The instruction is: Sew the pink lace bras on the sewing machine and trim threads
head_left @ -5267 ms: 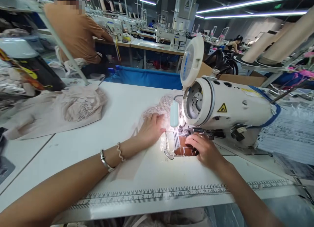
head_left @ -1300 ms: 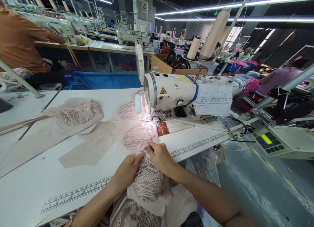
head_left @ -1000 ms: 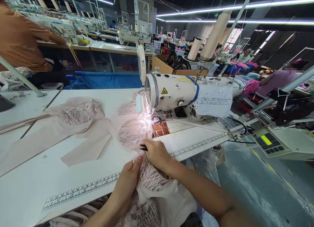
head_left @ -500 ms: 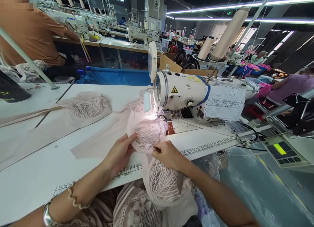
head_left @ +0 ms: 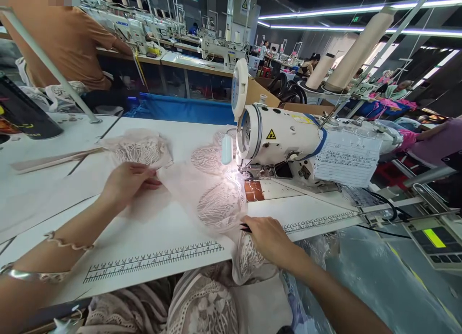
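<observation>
A pale pink lace bra piece [head_left: 218,206] lies on the white sewing table, its upper edge under the lit needle area of the sewing machine [head_left: 277,134]. My left hand [head_left: 132,182] pinches the sheer wing of this piece, left of the cups. At the table's front edge, my right hand [head_left: 269,235] is closed around a small dark tool [head_left: 246,227] with two pointed tips; whether it is tweezers or snips I cannot tell. Its tips are by the lower edge of the lace. Another lace cup [head_left: 250,257] hangs over the edge below my right hand.
Another pink lace piece [head_left: 139,148] lies at the left. A ruler scale [head_left: 155,262] runs along the front edge. More lace garments [head_left: 202,302] are on my lap. Thread cones [head_left: 361,50] stand behind the machine, a control panel [head_left: 436,240] at right. A co-worker [head_left: 68,45] sits at back left.
My left hand has moved left from the cup to the wing, drawing it out flatter. My right hand has shifted slightly right and down with the dark tool. The view has turned a little left.
</observation>
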Motion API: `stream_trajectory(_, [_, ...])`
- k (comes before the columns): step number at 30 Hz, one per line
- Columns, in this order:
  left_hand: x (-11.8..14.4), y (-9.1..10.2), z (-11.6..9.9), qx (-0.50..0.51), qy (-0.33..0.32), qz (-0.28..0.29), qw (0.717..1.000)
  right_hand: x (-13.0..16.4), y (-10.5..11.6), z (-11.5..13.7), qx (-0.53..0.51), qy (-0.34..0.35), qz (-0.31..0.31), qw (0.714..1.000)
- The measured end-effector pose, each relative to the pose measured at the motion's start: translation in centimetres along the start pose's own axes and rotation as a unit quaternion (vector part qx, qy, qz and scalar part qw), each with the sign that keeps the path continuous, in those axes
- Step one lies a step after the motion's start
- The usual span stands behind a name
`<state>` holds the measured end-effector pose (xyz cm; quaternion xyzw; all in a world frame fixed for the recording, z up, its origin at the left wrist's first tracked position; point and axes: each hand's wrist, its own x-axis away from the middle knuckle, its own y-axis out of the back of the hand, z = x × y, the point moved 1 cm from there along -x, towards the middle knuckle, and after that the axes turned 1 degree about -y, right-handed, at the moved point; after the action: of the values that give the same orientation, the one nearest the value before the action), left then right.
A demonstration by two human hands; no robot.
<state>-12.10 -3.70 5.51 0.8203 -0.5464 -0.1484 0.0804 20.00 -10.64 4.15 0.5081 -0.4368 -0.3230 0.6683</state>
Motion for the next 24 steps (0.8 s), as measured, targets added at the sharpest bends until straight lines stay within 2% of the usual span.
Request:
stream_trajectory(2, [1.0,-0.4,-0.3,-0.127,-0.113,-0.035,0.985,0.0,0.1,-0.2,0.014,-0.007,-0.01,1.0])
stream_trajectory(3, [1.9,-1.4,-0.5,-0.185,-0.18,-0.025,0.966,-0.1,0.3,-0.2,0.029,-0.004,-0.013,0.999])
stream_trajectory(5, [4.2,-4.6,-0.8,-0.215,-0.276,0.093,0.932,-0.1,1.3,-0.3,0.067,0.017,-0.01,0.998])
stream_trajectory(6, [5.4,-6.7,-1.0,-0.207,-0.335,0.188,0.9,-0.1,2.1,-0.4,0.083,0.036,-0.007,0.996])
stream_trajectory(7, [6.7,-8.8,-1.1,-0.211,-0.436,0.328,0.811,0.1,3.2,-0.8,0.096,0.055,-0.006,0.994])
stream_trajectory(8, [7.7,-10.6,-1.1,-0.219,-0.492,0.384,0.75,0.4,4.4,-1.2,0.107,0.073,-0.01,0.992])
stream_trajectory(9, [8.4,-12.1,-1.1,-0.235,-0.507,0.404,0.724,0.7,5.6,-1.8,0.113,0.088,-0.018,0.99])
stream_trajectory(10, [8.9,-13.4,-1.0,-0.252,-0.513,0.41,0.711,0.9,6.7,-2.4,0.12,0.103,-0.031,0.987])
stream_trajectory(12, [9.2,-14.9,-0.9,-0.281,-0.487,0.381,0.734,0.8,8.1,-3.5,0.146,0.09,-0.062,0.983])
stream_trajectory(14, [9.0,-15.1,-0.6,-0.279,-0.467,0.366,0.756,-0.5,7.9,-4.3,0.15,0.046,-0.07,0.985])
stream_trajectory(17, [7.5,-14.4,-0.3,-0.214,-0.458,0.374,0.777,-4.2,5.4,-4.7,0.061,0.0,-0.096,0.994])
stream_trajectory(20, [5.3,-14.0,-0.3,-0.152,-0.46,0.395,0.781,-7.9,2.6,-4.6,-0.036,-0.074,-0.145,0.986])
stream_trajectory(22, [4.2,-14.4,-0.3,-0.163,-0.448,0.377,0.794,-9.3,1.5,-4.5,-0.103,-0.126,-0.172,0.972])
stream_trajectory(24, [3.7,-15.1,-0.4,-0.199,-0.43,0.335,0.814,-9.9,1.1,-4.4,-0.147,-0.138,-0.185,0.962])
